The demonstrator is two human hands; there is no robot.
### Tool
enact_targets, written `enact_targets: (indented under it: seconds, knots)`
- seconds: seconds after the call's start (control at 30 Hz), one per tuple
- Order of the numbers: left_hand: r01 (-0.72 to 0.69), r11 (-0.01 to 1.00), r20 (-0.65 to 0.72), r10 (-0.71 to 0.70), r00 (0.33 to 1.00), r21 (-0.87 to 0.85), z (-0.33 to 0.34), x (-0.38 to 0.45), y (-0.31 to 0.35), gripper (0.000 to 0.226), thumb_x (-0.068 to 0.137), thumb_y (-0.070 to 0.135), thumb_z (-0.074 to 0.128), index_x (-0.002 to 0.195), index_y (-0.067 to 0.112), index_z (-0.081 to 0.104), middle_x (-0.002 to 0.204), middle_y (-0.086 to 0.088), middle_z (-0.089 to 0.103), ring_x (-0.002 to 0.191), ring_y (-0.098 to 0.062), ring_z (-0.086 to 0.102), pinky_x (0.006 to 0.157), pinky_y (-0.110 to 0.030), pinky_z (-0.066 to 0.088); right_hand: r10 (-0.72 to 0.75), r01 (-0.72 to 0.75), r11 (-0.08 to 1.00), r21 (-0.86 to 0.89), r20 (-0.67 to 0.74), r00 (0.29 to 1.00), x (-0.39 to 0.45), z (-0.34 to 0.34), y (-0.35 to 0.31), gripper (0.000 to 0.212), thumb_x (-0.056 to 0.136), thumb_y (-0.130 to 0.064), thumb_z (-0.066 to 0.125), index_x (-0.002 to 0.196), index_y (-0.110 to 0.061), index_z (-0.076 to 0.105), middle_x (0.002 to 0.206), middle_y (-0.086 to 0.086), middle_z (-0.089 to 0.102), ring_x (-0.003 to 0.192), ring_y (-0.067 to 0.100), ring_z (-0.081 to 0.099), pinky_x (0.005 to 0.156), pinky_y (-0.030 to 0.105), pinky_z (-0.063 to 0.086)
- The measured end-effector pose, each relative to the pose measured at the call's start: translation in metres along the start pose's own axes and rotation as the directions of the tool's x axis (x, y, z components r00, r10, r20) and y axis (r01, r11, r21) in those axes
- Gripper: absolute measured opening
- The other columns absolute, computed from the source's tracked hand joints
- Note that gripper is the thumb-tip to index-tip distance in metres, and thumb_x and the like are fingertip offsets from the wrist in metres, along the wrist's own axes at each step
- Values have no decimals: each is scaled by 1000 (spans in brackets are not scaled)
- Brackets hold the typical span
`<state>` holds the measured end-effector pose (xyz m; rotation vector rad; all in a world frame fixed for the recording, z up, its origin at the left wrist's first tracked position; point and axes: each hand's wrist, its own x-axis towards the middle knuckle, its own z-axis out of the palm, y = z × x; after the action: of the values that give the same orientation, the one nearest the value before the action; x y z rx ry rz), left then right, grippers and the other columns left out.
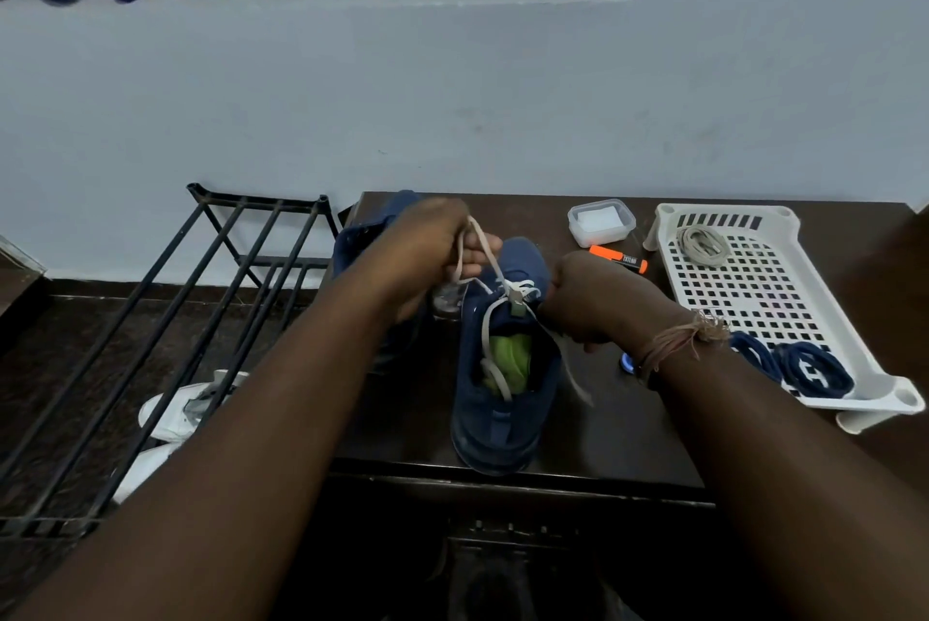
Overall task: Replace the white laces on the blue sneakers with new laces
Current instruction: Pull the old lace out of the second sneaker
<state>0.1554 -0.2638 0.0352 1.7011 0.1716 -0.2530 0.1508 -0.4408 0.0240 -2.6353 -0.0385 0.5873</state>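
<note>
Blue sneaker sits centre frame on the dark table, toe pointing to the upper part of the frame, heel w/ green insole toward the bottom edge. White lace is partly threaded thru the upper eyelets, just above frame centre.

Left hand, centre-left, is raised above the shoe's toe end; fingers curled, pinching a lace strand that runs from the fingertips down and right to the eyelets, taut. A loose loop of the same lace drops inside the shoe opening over the insole.

Right hand, right of centre, is curled tight against the shoe's right side by the eyelets. It looks to grip the other lace strand, which trails out below the hand over the table toward lower right, but the fingertips are hidden behind the knuckles so exact pinch can't be told. Thread bracelet on that wrist.

2nd blue sneaker lies behind the left hand, mostly covered.

Right side of frame: white perforated tray w/ a grey lace coil at its upper end and dark blue laces at its lower end. Orange marker and a small clear lidded box lie upper centre-right. Black metal rack at left, white shoes under it.
</note>
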Motion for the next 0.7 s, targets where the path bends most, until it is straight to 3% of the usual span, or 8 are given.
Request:
enact_targets:
  seconds: [0.07,0.13,0.23,0.3,0.4,0.47,0.6,0.7]
  knots:
    - [5,966,-40,-15,999,-257,-8,2,3,22,94,10,38,74,14,45,58,1,52,55,-17,48,56,-32,44,6,-6,1000,7,-14,1000,2,3,3,17,90,-19,59,77,-9,56,74,12,67,69,33,72,71,44,62]
    - [-14,968,-130,-19,991,-251,-13,4,5,25,94,9,40,71,19,40,52,5,34,45,-12,28,53,-28,24,15,-15,1000,-9,23,1000,4,2,2,16,89,-17,60,77,-7,57,69,13,67,61,30,72,66,40,62]
    - [-83,949,-175,142,974,305,-15,1,5,20,96,28,59,80,16,63,57,11,53,48,-7,47,53,-24,32,-14,14,1000,-2,19,1000,8,3,4,14,90,-17,60,78,-9,58,65,10,64,58,25,69,67,40,62]
    - [-153,713,22,189,982,684,-11,1,-5,25,87,46,72,83,22,73,75,12,69,68,-3,63,62,-24,49,-77,77,997,-9,-24,997,10,6,5,10,90,-19,62,84,-14,56,76,4,62,66,20,63,72,39,59]
    - [-157,428,137,75,988,890,-5,3,-19,34,75,53,83,76,20,75,77,4,73,75,-13,69,68,-34,59,-158,156,987,-29,-103,982,10,12,5,23,88,-18,65,108,-20,56,101,3,62,85,21,58,73,33,48]
    - [-162,347,138,95,986,924,-7,7,-19,42,75,50,83,74,10,71,74,-7,71,71,-23,67,59,-32,49,-216,210,975,-74,-84,973,9,14,4,31,87,-12,64,114,-25,59,111,4,62,90,20,58,74,29,46]
    - [-258,567,195,171,966,782,-15,-2,-5,41,89,44,73,69,9,63,62,-2,62,54,-12,52,56,-27,41,-235,229,964,-136,-26,972,7,14,2,33,87,-9,65,116,-24,64,118,4,62,100,21,60,74,26,42]
    - [-255,785,80,255,964,564,-20,-8,3,36,93,35,69,70,8,59,54,8,54,48,-4,48,52,-19,40,-245,239,962,-132,-31,969,6,14,1,29,89,-15,66,116,-21,63,117,6,63,97,21,59,70,27,43]
